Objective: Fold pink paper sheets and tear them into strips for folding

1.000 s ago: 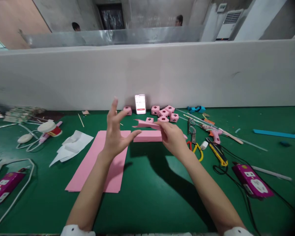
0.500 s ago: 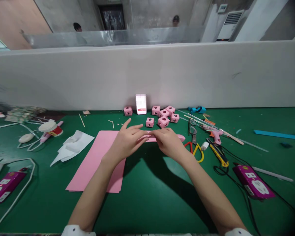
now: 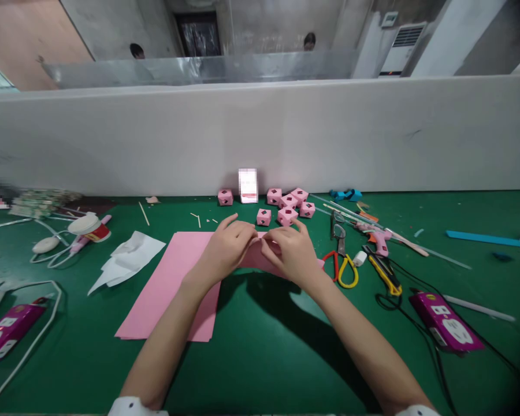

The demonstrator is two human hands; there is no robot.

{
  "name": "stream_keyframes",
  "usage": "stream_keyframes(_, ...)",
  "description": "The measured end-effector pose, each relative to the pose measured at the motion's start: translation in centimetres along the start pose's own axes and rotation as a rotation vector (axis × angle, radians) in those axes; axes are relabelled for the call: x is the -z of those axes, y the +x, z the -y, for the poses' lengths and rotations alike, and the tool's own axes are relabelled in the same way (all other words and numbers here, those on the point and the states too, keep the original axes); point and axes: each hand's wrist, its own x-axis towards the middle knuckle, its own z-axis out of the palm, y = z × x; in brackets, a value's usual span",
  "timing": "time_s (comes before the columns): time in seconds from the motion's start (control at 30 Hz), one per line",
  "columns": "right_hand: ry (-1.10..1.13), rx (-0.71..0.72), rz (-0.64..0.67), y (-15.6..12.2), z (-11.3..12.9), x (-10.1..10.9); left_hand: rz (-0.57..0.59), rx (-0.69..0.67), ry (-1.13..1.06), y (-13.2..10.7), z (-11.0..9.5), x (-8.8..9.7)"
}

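My left hand and my right hand meet over a pink paper strip above the green mat, fingers curled and pinching it between them. Much of the strip is hidden under the fingers. A large pink paper sheet lies flat on the mat under my left forearm. Just beyond my hands sit several small pink paper cubes with dark diamond holes, and one more pink cube stands to the left of a phone propped against the white wall.
Red-and-yellow scissors, pliers, a yellow utility knife, a pink glue gun and a purple power strip lie right. White paper scraps, a tape roll and another purple strip lie left.
My left hand came down from an open, raised pose and joined my right hand on the pink strip. Both hands then drew slightly closer together, folding the strip.
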Motion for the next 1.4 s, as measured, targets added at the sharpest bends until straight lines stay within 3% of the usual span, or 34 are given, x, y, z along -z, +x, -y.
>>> stream_keyframes(0.4, -0.071, -0.11, -0.055, 0.7, -2.6, 1.0, -0.022, 0.082, -0.031, -0.4, 1.5, 2.8)
stream_keyframes(0.63, -0.12, -0.213, -0.021, 1.0, -5.1, 1.7, -0.07, 0.101, 0.031, -0.9, 2.9, 3.2)
stream_keyframes(0.87, -0.174, -0.297, -0.113, 0.7, -8.5, 3.0, -0.103, 0.164, 0.073, -1.4, 4.0, 3.8)
stream_keyframes(1.0, -0.066, -0.245, -0.147, 0.8, -7.1, 3.2, -0.081, 0.15, 0.057, -1.0, 3.3, 3.4)
stream_keyframes(1.23, -0.009, 0.086, -0.033, 0.9, -2.9, 0.5, -0.032, 0.078, -0.012, -0.3, 1.7, 2.2)
stream_keyframes(1.4, 0.0, 0.099, -0.058, 0.7, -2.9, 0.1, -0.036, 0.076, 0.038, -0.4, 1.8, 1.8)
